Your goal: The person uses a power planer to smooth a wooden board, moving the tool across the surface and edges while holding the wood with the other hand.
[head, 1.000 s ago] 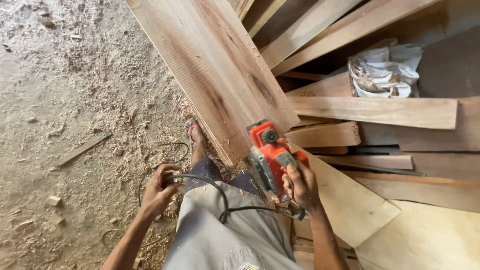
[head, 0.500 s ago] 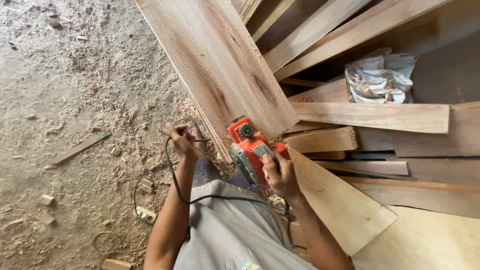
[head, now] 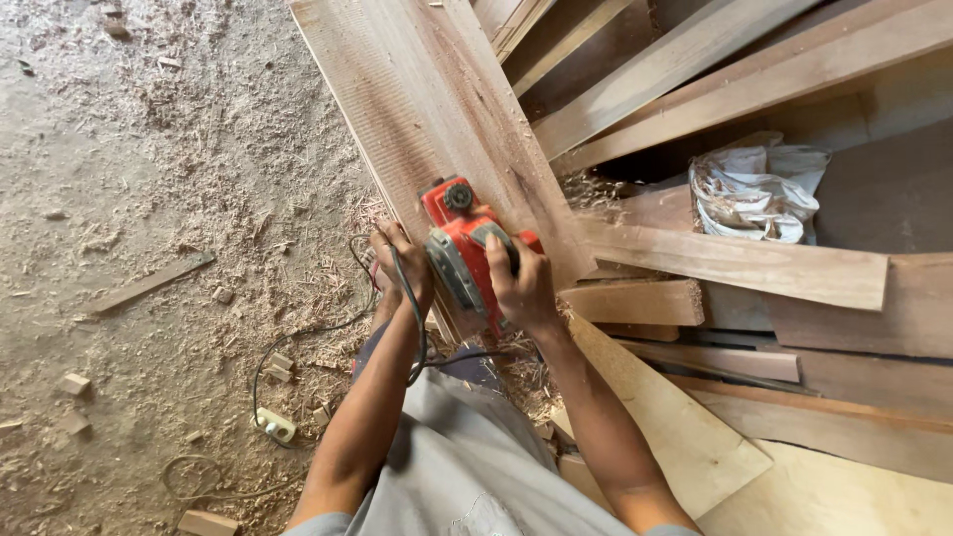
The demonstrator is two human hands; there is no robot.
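Your right hand point(head: 521, 288) is wrapped around the top handle of the red electric planer point(head: 465, 248), fingers closed firmly on it. The planer sits flat on the near end of a long reddish-brown plank point(head: 437, 109), which runs away from you toward the top of the view.

Your left hand point(head: 400, 266) lies just beside the planer on its left side, at the plank's edge. Its fingers are curled, with the black power cord point(head: 407, 318) passing under them; whether they clamp the cord or the plank's edge cannot be told.

The cord loops down past your left forearm to a pale plug connector point(head: 275, 426) lying on the floor point(head: 149, 199), which is covered in sawdust and shavings.

To the right, more boards point(head: 735, 263) are stacked at mixed angles. A crumpled white sack point(head: 759, 189) rests among them. Small wood offcuts point(head: 74, 383) lie scattered on the floor at left.
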